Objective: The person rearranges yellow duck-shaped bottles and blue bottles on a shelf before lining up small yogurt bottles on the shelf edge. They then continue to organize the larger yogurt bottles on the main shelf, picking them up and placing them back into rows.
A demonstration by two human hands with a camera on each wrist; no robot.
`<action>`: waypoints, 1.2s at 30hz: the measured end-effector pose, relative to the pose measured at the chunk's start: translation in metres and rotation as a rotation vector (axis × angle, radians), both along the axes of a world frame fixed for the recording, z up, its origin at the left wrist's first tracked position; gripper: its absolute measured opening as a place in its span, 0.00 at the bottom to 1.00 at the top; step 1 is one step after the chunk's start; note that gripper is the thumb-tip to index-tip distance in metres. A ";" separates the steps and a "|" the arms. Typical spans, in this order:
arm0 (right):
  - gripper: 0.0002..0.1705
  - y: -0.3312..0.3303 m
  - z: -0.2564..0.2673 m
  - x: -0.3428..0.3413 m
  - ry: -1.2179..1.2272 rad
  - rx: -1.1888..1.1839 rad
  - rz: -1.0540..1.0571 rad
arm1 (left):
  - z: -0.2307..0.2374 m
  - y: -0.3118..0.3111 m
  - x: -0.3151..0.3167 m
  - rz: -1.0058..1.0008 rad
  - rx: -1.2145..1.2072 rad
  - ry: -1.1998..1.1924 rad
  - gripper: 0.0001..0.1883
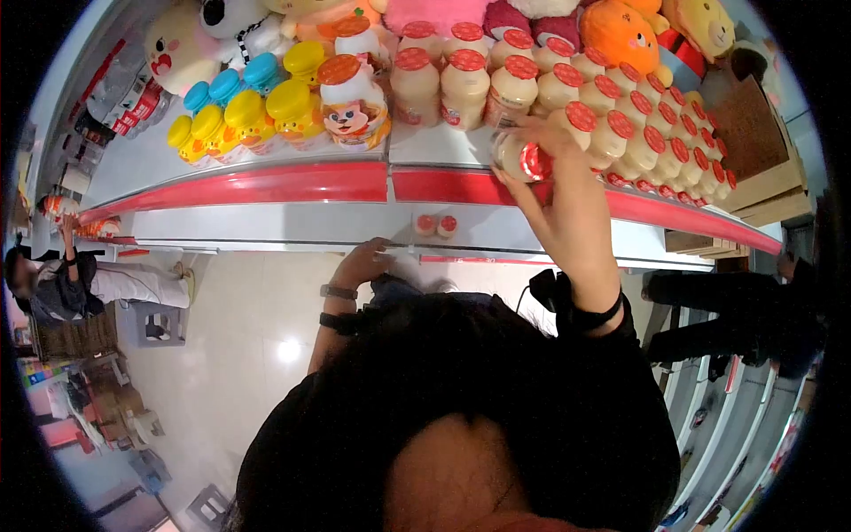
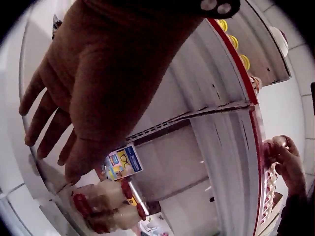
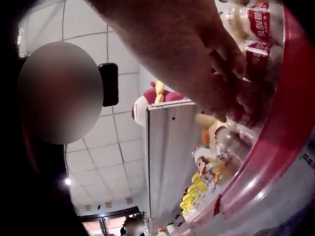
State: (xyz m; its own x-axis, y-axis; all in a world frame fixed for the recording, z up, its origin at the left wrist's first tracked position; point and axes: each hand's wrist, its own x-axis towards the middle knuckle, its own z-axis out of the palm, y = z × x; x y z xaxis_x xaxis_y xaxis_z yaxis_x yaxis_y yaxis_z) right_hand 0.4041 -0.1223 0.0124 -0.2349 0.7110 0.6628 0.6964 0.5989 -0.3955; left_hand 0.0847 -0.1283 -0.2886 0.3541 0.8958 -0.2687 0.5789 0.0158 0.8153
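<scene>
Right hand (image 1: 567,193) pinches a red-labelled bottle (image 1: 511,158) by the red shelf edge (image 1: 292,184); left hand (image 1: 362,264) (fingers spread, we see) hangs near two red-capped bottles (image 1: 448,227) below.

The right hand (image 1: 572,197) grips a cream bottle (image 1: 509,156) with a red-and-white label at a shelf's red edge (image 1: 461,186). Two red-capped bottles (image 1: 425,226) stand side by side lower down, near the left hand (image 1: 362,264).

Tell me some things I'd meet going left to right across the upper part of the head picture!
Clear plastic bottles → yellow jars → a cartoon-face jar → the small bottle held in the right hand → a cardboard box.
</scene>
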 end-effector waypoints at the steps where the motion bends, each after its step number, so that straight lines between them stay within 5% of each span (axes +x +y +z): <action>1: 0.25 -0.003 0.001 0.002 -0.056 -0.039 0.011 | -0.001 0.001 0.001 -0.014 0.013 -0.011 0.26; 3: 0.24 -0.010 0.005 0.006 -0.168 -0.119 0.036 | -0.002 0.003 0.003 -0.035 0.014 0.000 0.25; 8: 0.31 -0.054 -0.010 0.028 -0.093 0.122 0.173 | -0.004 0.007 0.005 -0.066 0.049 0.043 0.25; 11: 0.27 -0.056 -0.027 0.028 -0.079 -0.245 0.347 | 0.004 0.006 0.010 -0.073 -0.002 0.054 0.27; 16: 0.23 -0.048 -0.119 0.037 -0.223 -0.575 0.265 | -0.014 0.004 0.010 -0.043 0.006 0.082 0.42; 20: 0.23 -0.025 -0.198 0.046 -0.074 -0.718 0.237 | -0.006 0.001 0.016 -0.028 0.191 0.052 0.54; 23: 0.23 -0.009 -0.246 0.042 -0.030 -0.612 0.172 | 0.024 0.000 0.026 0.017 0.087 0.037 0.58; 36: 0.29 0.013 -0.288 0.017 -0.039 -0.742 0.106 | 0.021 -0.005 0.025 -0.038 0.051 -0.010 0.57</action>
